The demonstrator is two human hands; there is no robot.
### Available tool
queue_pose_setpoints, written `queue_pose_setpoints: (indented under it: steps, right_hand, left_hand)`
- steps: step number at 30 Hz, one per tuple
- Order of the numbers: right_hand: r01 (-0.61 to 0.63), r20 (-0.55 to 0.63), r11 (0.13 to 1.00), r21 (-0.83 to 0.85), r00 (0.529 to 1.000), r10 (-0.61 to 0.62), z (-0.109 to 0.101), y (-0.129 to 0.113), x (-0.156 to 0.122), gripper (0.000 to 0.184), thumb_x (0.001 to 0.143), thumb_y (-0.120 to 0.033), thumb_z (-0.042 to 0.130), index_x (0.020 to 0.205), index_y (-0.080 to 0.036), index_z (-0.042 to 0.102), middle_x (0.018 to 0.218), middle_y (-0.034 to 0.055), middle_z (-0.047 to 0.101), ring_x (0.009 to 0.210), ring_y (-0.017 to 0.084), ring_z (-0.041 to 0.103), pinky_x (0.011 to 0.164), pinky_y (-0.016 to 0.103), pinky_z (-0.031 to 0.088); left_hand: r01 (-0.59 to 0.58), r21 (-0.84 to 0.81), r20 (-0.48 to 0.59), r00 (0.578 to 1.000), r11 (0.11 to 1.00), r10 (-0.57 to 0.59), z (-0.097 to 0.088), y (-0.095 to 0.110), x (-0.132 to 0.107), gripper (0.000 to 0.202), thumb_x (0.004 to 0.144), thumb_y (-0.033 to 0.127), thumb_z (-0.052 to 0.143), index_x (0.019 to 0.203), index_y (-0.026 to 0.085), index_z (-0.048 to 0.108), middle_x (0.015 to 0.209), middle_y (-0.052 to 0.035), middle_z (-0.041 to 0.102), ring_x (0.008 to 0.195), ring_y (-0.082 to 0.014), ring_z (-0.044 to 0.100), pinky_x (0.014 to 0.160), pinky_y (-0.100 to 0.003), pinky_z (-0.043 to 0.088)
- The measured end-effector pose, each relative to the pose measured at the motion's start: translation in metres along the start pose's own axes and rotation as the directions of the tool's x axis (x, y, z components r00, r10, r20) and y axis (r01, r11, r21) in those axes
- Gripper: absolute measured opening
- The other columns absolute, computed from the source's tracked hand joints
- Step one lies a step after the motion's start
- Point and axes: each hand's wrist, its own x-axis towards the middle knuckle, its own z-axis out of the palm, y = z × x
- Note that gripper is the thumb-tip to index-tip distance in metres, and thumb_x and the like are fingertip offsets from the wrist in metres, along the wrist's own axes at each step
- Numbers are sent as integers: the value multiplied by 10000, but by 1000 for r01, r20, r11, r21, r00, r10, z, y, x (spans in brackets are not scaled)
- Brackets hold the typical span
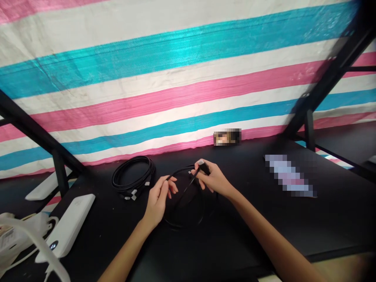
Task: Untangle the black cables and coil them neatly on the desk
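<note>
Both my hands work a black cable point(183, 203) above a black table point(235, 219). My right hand point(213, 178) is closed around the cable's plug end, whose silver connector point(201, 161) points up and left. My left hand point(160, 196) pinches the cable a short way along, fingers curled round it. The rest of this cable hangs in a loose loop lying on the table between and below my hands. A second black cable point(133, 177), coiled into a neat bundle with silver connectors at its near side, lies just left of my left hand.
A white power bank point(69, 225) lies at the table's left edge, with another white bar point(45, 186) and white cords point(35, 243) beyond it. A blurred flat item point(289, 176) rests at the right. Black frame struts point(323, 82) rise on both sides before a striped tarp point(176, 78).
</note>
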Motion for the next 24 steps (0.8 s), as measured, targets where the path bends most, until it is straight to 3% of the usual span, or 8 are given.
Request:
queue_pose_setpoints:
  steps: [4, 8, 11, 14, 19, 24]
  right_hand:
    - [9, -140, 1000, 23, 990, -6, -4, 7, 5, 299, 750, -447, 617, 784, -194, 461, 425, -85, 477, 257, 40, 332, 265, 154, 212]
    - [75, -267, 992, 98, 963, -47, -6, 14, 10, 354, 729, -490, 623, 809, -190, 454, 538, -58, 516, 286, 28, 337, 282, 170, 215]
    - [122, -349, 976, 179, 936, -53, -7, 14, 13, 373, 725, -510, 620, 813, -194, 443, 618, -49, 518, 305, 3, 289, 299, 176, 194]
    - [128, -387, 963, 237, 922, -27, -9, 12, 14, 378, 702, -511, 636, 801, -197, 450, 651, -49, 495, 326, -4, 251, 311, 185, 162]
    - [103, -392, 967, 232, 920, -4, -11, 18, 15, 342, 691, -462, 664, 831, -176, 538, 638, -46, 491, 335, 4, 251, 323, 200, 160]
    - [79, -344, 980, 183, 939, -12, -10, 19, 13, 418, 699, -415, 681, 1022, -158, 620, 718, -18, 533, 381, 10, 292, 345, 203, 198]
  left_hand:
    - [-93, -110, -268, 962, 990, 60, -11, 0, 8, 266, 904, 404, 431, 902, 165, 548, 676, -7, 539, 579, -108, 497, 450, -199, 388]
    - [-231, -191, -486, 867, 954, 112, -25, 3, 15, 250, 867, 420, 503, 837, 172, 523, 626, 19, 490, 536, -95, 470, 407, -178, 370]
    - [-306, -212, -595, 794, 928, 126, -33, 7, 19, 262, 842, 428, 541, 805, 171, 507, 583, 38, 460, 494, -88, 448, 380, -175, 346]
    - [-338, -232, -643, 757, 912, 117, -38, 10, 21, 255, 837, 419, 554, 807, 172, 497, 530, 56, 434, 452, -86, 419, 359, -174, 315]
    - [-284, -224, -591, 800, 932, 102, -37, 9, 21, 241, 856, 412, 527, 855, 172, 515, 467, 68, 401, 439, -89, 390, 371, -171, 308]
    - [-98, -116, -383, 922, 988, 46, -30, 6, 19, 264, 877, 417, 481, 887, 164, 557, 485, 61, 418, 419, -68, 376, 394, -165, 292]
